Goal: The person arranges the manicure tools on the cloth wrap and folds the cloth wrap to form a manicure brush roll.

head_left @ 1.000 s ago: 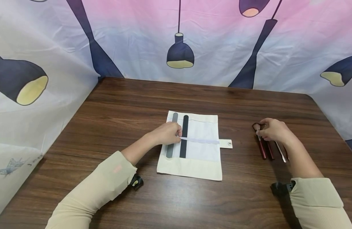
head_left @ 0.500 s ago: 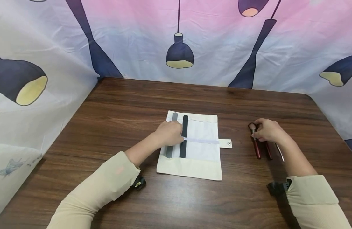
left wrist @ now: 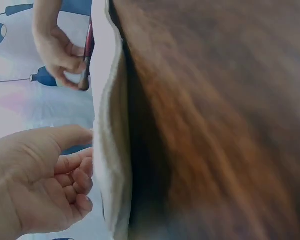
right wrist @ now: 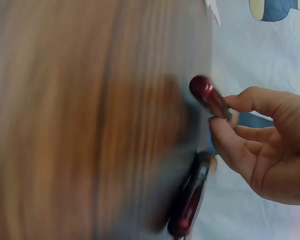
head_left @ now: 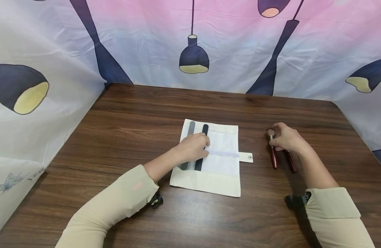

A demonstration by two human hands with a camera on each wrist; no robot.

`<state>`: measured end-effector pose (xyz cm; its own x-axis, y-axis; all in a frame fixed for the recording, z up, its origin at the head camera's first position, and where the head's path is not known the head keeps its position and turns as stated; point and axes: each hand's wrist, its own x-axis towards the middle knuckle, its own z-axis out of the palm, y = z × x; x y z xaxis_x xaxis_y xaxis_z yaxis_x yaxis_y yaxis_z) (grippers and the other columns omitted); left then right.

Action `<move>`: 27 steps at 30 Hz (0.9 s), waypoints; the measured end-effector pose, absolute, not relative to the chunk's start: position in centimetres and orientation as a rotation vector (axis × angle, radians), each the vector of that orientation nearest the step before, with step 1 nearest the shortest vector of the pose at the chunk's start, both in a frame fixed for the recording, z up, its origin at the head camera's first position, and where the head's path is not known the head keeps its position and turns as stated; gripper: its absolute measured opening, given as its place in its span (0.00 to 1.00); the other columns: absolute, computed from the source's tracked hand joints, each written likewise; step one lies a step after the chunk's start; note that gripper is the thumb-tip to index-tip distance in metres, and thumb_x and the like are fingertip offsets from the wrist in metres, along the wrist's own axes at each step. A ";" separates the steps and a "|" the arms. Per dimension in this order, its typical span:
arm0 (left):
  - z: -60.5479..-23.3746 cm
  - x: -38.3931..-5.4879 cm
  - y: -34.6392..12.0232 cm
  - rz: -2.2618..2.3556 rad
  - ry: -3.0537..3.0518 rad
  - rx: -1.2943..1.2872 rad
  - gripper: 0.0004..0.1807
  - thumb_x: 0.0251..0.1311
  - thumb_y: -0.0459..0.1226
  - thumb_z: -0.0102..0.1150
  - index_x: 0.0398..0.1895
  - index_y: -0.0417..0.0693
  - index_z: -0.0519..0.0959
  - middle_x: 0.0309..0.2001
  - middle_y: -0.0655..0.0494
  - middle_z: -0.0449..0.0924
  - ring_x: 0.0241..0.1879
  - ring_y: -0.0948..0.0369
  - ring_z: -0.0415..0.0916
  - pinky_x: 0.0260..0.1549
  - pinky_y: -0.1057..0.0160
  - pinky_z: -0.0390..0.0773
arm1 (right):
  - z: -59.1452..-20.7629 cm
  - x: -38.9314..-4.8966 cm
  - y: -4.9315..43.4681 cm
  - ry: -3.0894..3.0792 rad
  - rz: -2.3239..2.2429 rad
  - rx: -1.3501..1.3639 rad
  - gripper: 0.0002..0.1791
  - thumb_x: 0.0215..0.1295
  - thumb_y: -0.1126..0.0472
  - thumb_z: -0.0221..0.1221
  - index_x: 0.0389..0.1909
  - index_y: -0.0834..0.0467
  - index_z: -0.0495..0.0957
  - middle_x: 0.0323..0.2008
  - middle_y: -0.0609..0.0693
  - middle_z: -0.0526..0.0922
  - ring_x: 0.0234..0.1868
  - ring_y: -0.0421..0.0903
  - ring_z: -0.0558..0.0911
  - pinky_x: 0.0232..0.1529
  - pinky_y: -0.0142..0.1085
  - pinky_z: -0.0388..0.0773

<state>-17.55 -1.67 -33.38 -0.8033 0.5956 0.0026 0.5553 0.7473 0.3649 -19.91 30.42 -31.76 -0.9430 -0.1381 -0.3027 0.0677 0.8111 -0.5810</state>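
An unrolled cream cloth pouch (head_left: 206, 182) lies flat, a grey flat strip (head_left: 191, 128) and a black flat strip (head_left: 205, 129) under its white elastic band (head_left: 223, 153). Across both strips reaches my left hand (head_left: 192, 146), its thumb and index finger apart beside the band. In the left wrist view the pouch's edge hides those fingertips. My right hand (head_left: 288, 139) pinches a makeup brush (head_left: 273, 158) by its upper part, bristles away from me; its red handle end (right wrist: 207, 95) points at the right wrist camera. A second red-handled brush (right wrist: 190, 200) lies beside it.
The pouch's snap tab (head_left: 246, 157) sticks out on its right side. All this is on a dark wooden table (head_left: 141, 113). Behind it hangs a cloth backdrop (head_left: 153, 44) printed with lamps.
My left hand has let go of the band near the grey strip and slid right past the black one. The right hand has carried the brush slightly left, away from the second brush.
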 end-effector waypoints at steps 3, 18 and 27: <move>-33.5 -17.7 -1.5 0.569 2.768 0.909 0.09 0.52 0.31 0.60 0.37 0.38 0.80 0.29 0.53 0.77 0.24 0.62 0.70 0.23 0.67 0.70 | -31.6 -20.1 29.6 2.689 -0.949 -0.054 0.41 0.59 0.65 0.55 0.68 0.69 0.43 0.48 0.70 0.67 0.31 0.49 0.83 0.35 0.42 0.79; -33.9 -18.0 -1.6 0.617 2.735 0.889 0.03 0.53 0.31 0.58 0.31 0.40 0.79 0.23 0.55 0.76 0.22 0.62 0.69 0.24 0.68 0.69 | -31.5 -21.6 23.5 2.660 -1.678 -0.082 0.37 0.60 0.68 0.55 0.67 0.62 0.47 0.32 0.55 0.68 0.27 0.39 0.80 0.37 0.36 0.78; -34.3 -18.3 -1.1 0.661 2.743 0.879 0.05 0.55 0.32 0.58 0.33 0.38 0.80 0.23 0.56 0.76 0.21 0.63 0.69 0.24 0.69 0.69 | -31.8 -22.7 19.9 2.547 -1.694 -0.124 0.36 0.60 0.69 0.57 0.66 0.62 0.50 0.35 0.57 0.68 0.32 0.47 0.79 0.39 0.36 0.78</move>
